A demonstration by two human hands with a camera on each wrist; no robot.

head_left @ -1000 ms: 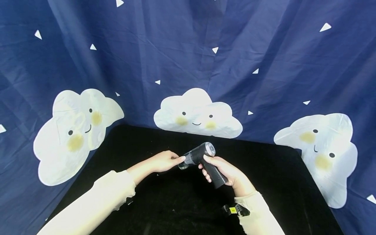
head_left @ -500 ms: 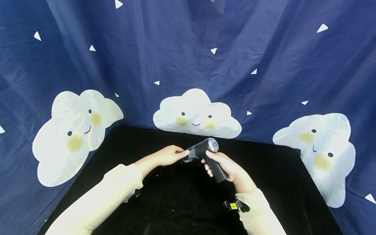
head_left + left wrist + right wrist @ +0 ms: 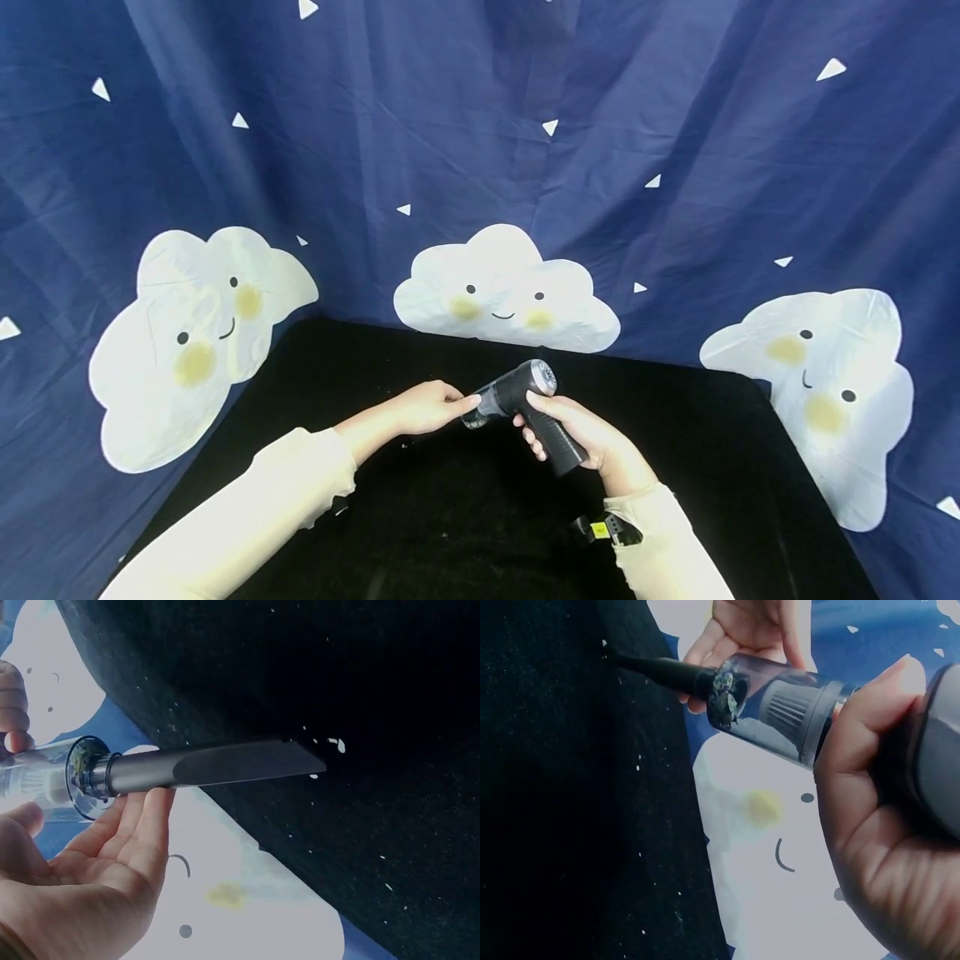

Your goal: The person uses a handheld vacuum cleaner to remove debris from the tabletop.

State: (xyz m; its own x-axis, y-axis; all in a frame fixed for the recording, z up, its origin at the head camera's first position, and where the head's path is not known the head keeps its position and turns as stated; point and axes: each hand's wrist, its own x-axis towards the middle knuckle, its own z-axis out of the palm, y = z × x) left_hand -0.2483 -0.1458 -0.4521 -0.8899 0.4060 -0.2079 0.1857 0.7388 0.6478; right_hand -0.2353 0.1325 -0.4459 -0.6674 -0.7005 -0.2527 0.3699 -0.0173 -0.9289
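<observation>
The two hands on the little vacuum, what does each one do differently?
The right hand curls round the dark handle; the left hand lies nearly flat, fingers straight under the nozzle. The right hand carries the vacuum; the left only touches its front end. Both touch the same vacuum above the black table.

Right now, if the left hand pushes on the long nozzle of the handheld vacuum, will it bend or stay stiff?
The nozzle looks like hard, straight plastic, so it probably stays stiff. The left hand only touches its base, and it may pull out of the clear cup. The right hand holds the vacuum firmly.
</observation>
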